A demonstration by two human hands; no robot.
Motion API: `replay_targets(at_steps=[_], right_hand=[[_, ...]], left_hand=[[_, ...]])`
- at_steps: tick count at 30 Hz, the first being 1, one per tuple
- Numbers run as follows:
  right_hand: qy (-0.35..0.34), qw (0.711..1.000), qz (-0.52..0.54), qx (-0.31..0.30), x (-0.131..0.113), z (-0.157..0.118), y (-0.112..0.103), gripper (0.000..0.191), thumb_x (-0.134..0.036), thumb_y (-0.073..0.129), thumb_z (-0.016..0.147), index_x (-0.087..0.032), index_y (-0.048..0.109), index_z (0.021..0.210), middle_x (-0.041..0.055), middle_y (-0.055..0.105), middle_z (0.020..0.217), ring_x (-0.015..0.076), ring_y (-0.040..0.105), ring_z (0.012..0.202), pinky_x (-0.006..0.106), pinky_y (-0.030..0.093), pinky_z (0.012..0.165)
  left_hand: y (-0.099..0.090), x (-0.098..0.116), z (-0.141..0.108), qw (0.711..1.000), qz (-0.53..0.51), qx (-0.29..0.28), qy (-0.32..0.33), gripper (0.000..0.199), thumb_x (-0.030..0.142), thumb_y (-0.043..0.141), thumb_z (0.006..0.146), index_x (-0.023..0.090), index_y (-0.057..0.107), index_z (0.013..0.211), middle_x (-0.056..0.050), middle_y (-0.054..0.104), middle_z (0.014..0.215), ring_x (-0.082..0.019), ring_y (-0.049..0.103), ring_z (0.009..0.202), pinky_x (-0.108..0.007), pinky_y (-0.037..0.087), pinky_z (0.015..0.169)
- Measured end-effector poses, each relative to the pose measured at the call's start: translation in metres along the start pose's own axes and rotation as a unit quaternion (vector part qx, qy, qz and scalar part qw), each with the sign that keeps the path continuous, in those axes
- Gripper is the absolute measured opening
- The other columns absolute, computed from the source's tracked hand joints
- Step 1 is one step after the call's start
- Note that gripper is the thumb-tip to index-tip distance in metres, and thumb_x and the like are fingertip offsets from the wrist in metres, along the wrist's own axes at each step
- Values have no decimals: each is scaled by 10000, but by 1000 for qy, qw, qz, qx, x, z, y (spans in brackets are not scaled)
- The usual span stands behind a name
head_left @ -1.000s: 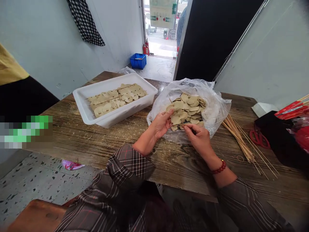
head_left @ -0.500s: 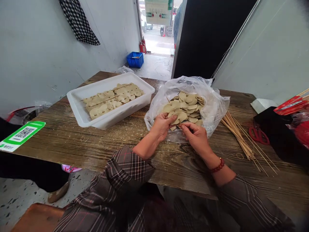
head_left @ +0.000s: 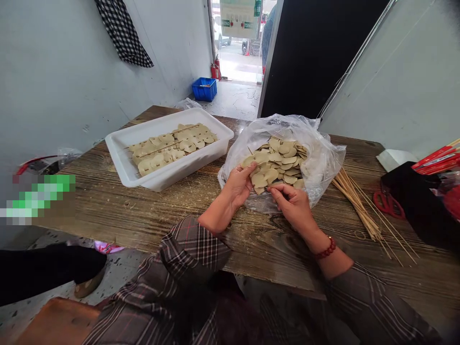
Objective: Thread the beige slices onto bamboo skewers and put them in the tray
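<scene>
My left hand (head_left: 240, 184) has its thumb and fingers closed on thin beige slices at the near left of a clear plastic bag (head_left: 321, 160). A thin stick tip pokes out beyond these slices. My right hand (head_left: 293, 203) pinches close to the lower slices, seemingly on the other end of the skewer, which is mostly hidden. A heap of loose round beige slices (head_left: 285, 151) fills the open bag. To the left, a white plastic tub (head_left: 168, 175) holds skewered slices (head_left: 161, 151) laid in rows.
Loose bamboo skewers (head_left: 359, 206) lie on the wooden table (head_left: 172, 218) to the right. Red-handled scissors (head_left: 388, 205) and a black holder (head_left: 413, 196) with red packets are beyond them. A blue crate (head_left: 204, 89) stands on the floor by the doorway. Someone's leg (head_left: 53, 268) shows at left.
My left hand has moved up and left along the slices, away from my right fingers. My right hand keeps its pinch. The whole view has shifted slightly.
</scene>
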State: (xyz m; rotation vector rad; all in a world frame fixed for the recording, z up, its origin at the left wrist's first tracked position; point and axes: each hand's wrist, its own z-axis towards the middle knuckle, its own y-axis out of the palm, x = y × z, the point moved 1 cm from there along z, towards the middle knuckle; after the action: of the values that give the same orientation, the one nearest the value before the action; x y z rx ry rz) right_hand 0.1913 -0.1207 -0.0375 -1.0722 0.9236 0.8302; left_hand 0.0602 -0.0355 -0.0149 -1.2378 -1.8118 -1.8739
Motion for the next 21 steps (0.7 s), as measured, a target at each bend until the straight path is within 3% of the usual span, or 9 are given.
replay_targets(at_steps=[6,21], right_hand=[[23,999,24,-16,-1,1,2,307,-423,590,822,-152,732,845,-8,580,574,102,450,470,229,345,447],[12,1000,29,4,7,4,5,314,-424,589,826,-157,745,879,-14,563,566,104,435,468,232,347,452]], left_hand=[[-2,0,1,1000,8,0,2,177,112,709,722,100,686,897,-91,753,897,-221,707,942,-351,539,912],[-5,-10,4,999,38,-17,12,241,169,725,726,102,695,956,-90,754,905,-204,714,863,-322,564,823]])
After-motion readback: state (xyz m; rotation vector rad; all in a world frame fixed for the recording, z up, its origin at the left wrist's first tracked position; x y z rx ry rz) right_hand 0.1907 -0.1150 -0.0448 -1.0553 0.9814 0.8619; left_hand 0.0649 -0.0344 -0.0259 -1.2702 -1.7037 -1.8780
